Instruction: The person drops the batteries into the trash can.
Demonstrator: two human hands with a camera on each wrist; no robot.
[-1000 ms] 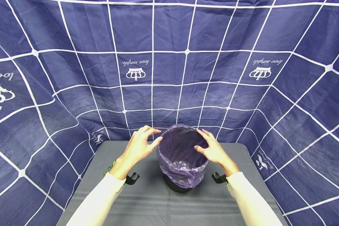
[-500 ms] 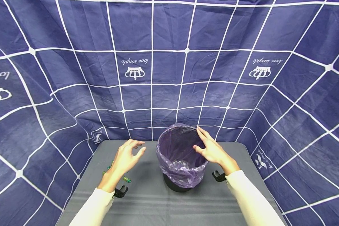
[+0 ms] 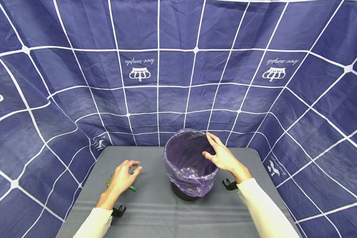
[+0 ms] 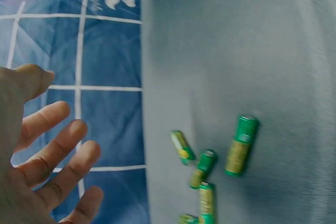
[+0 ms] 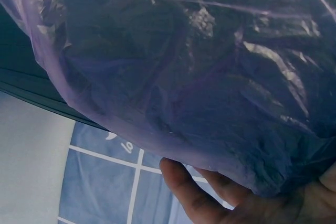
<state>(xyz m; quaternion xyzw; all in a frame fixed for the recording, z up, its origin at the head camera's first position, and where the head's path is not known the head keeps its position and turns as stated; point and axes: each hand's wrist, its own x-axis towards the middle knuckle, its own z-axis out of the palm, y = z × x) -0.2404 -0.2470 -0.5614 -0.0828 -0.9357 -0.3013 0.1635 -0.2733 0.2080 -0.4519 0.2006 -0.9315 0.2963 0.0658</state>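
Observation:
A black trash can [image 3: 181, 195] lined with a purple plastic bag [image 3: 191, 185] stands upright mid-table. My right hand [image 3: 224, 158] holds its right rim, thumb over the inside and fingers along the outside. In the right wrist view, fingers [image 5: 194, 195] lie against the shiny bag [image 5: 157, 77]. To the left, my left hand [image 3: 122, 177] hovers with loosely bent fingers and nothing in them, partly hiding several green-and-gold batteries [image 3: 132, 188]. The left wrist view shows a larger battery [image 4: 242, 145] apart from smaller ones [image 4: 203, 169], all lying on the table.
The grey-covered table [image 3: 154, 215] runs back to a blue curtain [image 3: 178, 72] with white grid lines, which also closes off both sides. A black strap piece [image 3: 119, 211] sticks out at the left wrist, another [image 3: 229, 184] at the right.
My left hand has moved away from the can, leftward and down toward the batteries, uncovering some of them. The right hand stays at the can's rim.

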